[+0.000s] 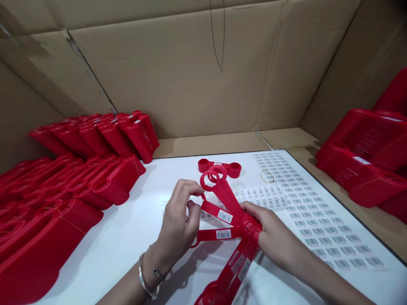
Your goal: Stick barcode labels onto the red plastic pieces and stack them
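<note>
My right hand [270,235] grips a fanned bunch of flat red plastic handles [233,220], each with a ring at its end and a white barcode sticker. The bunch is held above the white table [127,233]. My left hand [181,220], with bracelets on the wrist, pinches the ring end of one handle in the fan. A single red handle [219,167] lies flat on the table just beyond the fan.
Stacks of red handles [82,169] fill the left side. More red stacks [365,156] sit at the right. Sheets of barcode stickers [305,207] cover the table's right half, with a rubber band [267,176] on them. Cardboard walls [190,72] close off the back and sides.
</note>
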The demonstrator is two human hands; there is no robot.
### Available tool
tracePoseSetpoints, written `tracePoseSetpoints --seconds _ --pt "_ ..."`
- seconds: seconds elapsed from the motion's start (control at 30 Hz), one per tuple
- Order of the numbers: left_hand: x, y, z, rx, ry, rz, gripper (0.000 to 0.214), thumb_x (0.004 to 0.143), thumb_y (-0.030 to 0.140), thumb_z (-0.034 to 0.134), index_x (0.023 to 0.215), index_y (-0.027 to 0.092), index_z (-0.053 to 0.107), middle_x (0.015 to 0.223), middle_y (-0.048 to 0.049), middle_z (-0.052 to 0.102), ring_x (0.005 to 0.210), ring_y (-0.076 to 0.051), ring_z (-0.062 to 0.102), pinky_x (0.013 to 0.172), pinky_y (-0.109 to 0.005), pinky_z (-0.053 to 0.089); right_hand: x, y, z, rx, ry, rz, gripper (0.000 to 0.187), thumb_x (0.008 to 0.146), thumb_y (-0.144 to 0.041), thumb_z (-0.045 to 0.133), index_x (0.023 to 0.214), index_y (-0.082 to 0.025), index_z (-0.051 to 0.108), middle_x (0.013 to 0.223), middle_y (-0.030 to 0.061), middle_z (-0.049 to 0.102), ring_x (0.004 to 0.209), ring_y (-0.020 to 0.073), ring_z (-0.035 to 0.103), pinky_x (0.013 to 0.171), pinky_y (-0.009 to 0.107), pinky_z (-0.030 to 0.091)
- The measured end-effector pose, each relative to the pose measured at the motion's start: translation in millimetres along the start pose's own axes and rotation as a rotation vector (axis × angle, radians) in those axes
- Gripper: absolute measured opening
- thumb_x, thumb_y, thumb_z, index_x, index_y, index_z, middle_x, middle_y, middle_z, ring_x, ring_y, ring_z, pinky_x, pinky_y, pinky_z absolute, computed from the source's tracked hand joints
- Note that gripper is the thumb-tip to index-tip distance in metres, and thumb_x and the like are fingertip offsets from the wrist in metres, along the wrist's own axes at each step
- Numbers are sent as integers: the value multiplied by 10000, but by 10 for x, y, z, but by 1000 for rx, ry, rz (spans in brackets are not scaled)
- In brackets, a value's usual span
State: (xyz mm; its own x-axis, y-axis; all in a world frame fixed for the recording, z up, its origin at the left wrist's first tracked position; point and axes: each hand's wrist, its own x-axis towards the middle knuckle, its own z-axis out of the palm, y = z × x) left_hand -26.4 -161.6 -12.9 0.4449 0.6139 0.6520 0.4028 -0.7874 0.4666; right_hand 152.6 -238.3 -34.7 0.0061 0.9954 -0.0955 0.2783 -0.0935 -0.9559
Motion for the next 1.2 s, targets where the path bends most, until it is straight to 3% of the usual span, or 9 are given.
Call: tracePoseSetpoints --seconds 0.17,0.27,0.33,0.43,0.63,0.8,0.93,1.07,1.2 --pt "-22 -34 84 184 -278 -18 140 872 180 404 776 147 501 705 -22 510 657 -137 465 615 -297 401 17 21 -44 -44 64 -1 200 715 -31 398 766 -179 523 733 -8 600 651 133 532 642 248 430" --pt "-6 -79 182 299 -446 -74 159 867 203 397 867 143 544 801 -70 574 718 -181 507 655 -351 423 30 55 -28 -96 59 -5 229 702 -26 384 794 -174 532 749 2 606 682 144 546 637 248 417" --pt "19 -96 237 330 -487 -108 167 849 191 397 874 134 551 878 -107 574 771 -207 520 671 -366 434 49 84 -23 -124 61 3 268 681 -20 368 826 -167 538 756 13 609 676 149 553 606 244 405" --pt "61 -99 281 272 -512 -166 190 859 208 375 826 141 549 928 -116 566 789 -209 534 672 -351 448 87 121 -42 -148 77 12 275 656 -21 353 812 -161 531 734 19 602 676 154 559 584 240 393" --pt "49 -132 296 152 -516 -229 186 868 221 386 913 166 558 1031 -83 557 882 -213 533 715 -338 440 117 165 -74 -110 75 12 297 655 -35 354 852 -162 536 776 21 616 637 137 544 544 224 380" --pt "32 -137 259 129 -544 -270 155 857 222 414 799 156 541 860 -56 568 773 -179 509 648 -294 400 113 185 -60 -91 72 15 345 622 -15 331 843 -164 550 753 18 612 630 130 548 551 221 385" --pt "56 -29 158 -25 -505 -283 168 862 243 423 776 158 540 715 -15 529 654 -130 463 605 -257 371 121 183 -59 -89 77 24 330 640 -23 342 854 -166 549 765 23 620 624 132 556 562 225 396" --pt "67 111 123 -302 -407 -479 213 856 339 472 798 148 547 585 29 450 542 -93 406 527 -223 337 113 143 -52 -161 101 28 338 639 -14 356 866 -168 553 805 36 632 685 151 574 592 231 406" --pt "80 148 170 -533 -400 -676 263 810 397 547 779 136 538 502 72 328 456 -61 299 437 -192 248 77 69 -30 -194 97 39 395 625 9 353 906 -170 566 866 44 640 766 164 587 667 243 425"
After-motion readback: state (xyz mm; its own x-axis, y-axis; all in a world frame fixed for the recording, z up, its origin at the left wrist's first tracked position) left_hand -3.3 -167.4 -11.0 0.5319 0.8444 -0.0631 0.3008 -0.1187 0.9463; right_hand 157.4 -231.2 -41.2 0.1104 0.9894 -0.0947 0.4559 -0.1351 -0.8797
